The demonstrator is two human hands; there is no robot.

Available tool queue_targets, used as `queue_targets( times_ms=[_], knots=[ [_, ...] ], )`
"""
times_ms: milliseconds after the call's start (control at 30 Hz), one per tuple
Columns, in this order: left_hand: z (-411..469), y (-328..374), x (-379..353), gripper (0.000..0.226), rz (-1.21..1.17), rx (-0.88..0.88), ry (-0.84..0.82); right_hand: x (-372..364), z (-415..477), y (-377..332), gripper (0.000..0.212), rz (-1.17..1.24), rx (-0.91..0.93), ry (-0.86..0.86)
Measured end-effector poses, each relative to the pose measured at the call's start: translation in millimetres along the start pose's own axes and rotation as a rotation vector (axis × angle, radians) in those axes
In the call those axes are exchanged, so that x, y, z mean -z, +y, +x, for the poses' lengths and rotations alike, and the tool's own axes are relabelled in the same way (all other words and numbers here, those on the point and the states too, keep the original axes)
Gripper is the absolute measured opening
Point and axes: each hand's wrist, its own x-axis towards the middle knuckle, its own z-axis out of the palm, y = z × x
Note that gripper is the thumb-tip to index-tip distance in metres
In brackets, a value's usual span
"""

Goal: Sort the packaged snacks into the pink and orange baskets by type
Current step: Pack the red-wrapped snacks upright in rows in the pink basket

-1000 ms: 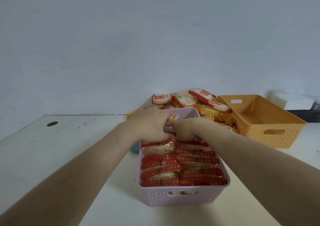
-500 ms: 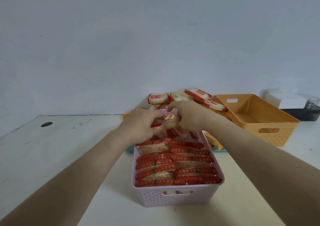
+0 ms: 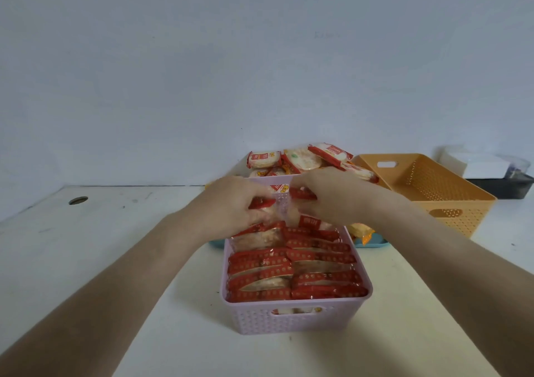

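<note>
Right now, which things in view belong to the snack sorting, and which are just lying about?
Job: pink basket; red packets rowed in it; held red packets, in left grip and right grip; loose snack pile behind; orange basket, nothing visible inside.
Lying about: white box and black tray, far right; hole in the tabletop, far left.

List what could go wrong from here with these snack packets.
The pink basket is packed nearly to its rim, so wedging in the red packets gripped by the left hand and right hand may crush the rows or pop some out. The loose pile is heaped right behind the hands; a brush could topple packets off it.
</note>
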Motion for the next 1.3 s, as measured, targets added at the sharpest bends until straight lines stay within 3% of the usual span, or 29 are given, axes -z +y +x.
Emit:
queue_targets(
  times_ms=[33, 133, 233, 333, 467, 667, 933, 1100, 1300],
  knots=[
    [-1, 0, -2, 0.009, 0.069, -0.061, -0.023, -5, -2, -2, 0.015, -0.047, 0.013, -0.033],
    [-4, 0, -13, 0.021, 0.223, -0.131, -0.101, -29, -10, -4, 0.01, -0.105, 0.062, 0.001],
    [-9, 3, -18, 0.038, 0.293, -0.092, -0.171, -48, -18, -1, 0.026, -0.099, 0.051, 0.054],
    [-15, 5, -28, 0.039, 0.319, -0.064, -0.26, -57, -23, 4, 0.049, -0.133, 0.063, 0.13],
    [-12, 2, -29, 0.042, 0.289, 0.015, -0.368, -56, -25, 5, 0.043, -0.167, 0.091, 0.108],
    [-10, -7, -29, 0.055, 0.252, 0.048, -0.26, -53, -28, 6, 0.02, -0.02, -0.026, 0.169],
    [-13, 1, -25, 0.067, 0.097, 0.048, -0.259, -54, -26, 4, 0.043, 0.057, -0.1, 0.126],
    [-16, 13, -20, 0.08, 0.184, 0.042, -0.358, -52, -38, -1, 0.046, 0.041, -0.137, 0.159],
    [-23, 36, -25, 0.078, 0.24, -0.035, -0.329, -45, -72, -8, 0.05, 0.01, -0.171, 0.225]
  ],
)
